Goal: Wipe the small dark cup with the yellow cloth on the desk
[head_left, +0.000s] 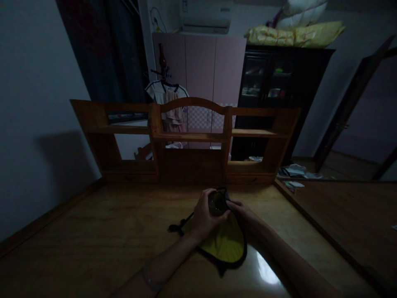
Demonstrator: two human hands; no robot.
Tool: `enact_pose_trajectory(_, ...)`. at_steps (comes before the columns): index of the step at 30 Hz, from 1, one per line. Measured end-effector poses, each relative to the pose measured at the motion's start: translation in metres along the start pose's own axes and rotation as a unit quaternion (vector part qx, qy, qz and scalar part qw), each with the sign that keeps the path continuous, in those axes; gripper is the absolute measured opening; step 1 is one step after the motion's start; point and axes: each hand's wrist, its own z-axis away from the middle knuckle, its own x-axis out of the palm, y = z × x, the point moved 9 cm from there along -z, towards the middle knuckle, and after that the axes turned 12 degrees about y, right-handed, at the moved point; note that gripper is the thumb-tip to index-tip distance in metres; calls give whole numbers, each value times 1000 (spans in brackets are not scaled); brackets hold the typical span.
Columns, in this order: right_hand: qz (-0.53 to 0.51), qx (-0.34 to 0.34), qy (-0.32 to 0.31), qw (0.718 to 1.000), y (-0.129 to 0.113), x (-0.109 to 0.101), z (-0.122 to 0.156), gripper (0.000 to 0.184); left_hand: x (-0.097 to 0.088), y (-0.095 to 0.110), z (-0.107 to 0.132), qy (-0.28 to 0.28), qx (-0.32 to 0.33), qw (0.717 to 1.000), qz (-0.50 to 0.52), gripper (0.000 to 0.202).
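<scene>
My left hand point(203, 217) is wrapped around a small round glass point(216, 203), its opening tilted toward me. My right hand point(242, 210) is closed at the glass's right side, pinching a dark edge of cloth against the rim. That edge seems to belong to the yellow cloth point(231, 244) with black trim, which spreads over the desk beneath both hands. A black tab or strap point(174, 228) sticks out at the cloth's left corner. The fingertips of my right hand are partly hidden in the dim light.
The wooden desk point(130, 231) has a shelf unit point(189, 136) along its far edge. A white wall point(40, 124) borders the left side, and a raised wooden edge point(310, 221) runs along the right. Glare point(266, 269) shows near my right forearm.
</scene>
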Motion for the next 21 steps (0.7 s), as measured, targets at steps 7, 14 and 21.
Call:
enact_pose_trajectory(7, 12, 13, 17, 1000, 6, -5, -3, 24, 0, -3, -1, 2, -1, 1000, -3, 66)
enact_pose_trajectory(14, -15, 72, -29, 997, 25, 0, -3, 27, 2, 1, 0, -22, 46, 999, -8, 72)
enact_pose_trajectory(21, -1, -6, 0, 1000, 22, -9, -16, 23, 14, 5, 11, -72, 153, 983, -74, 79)
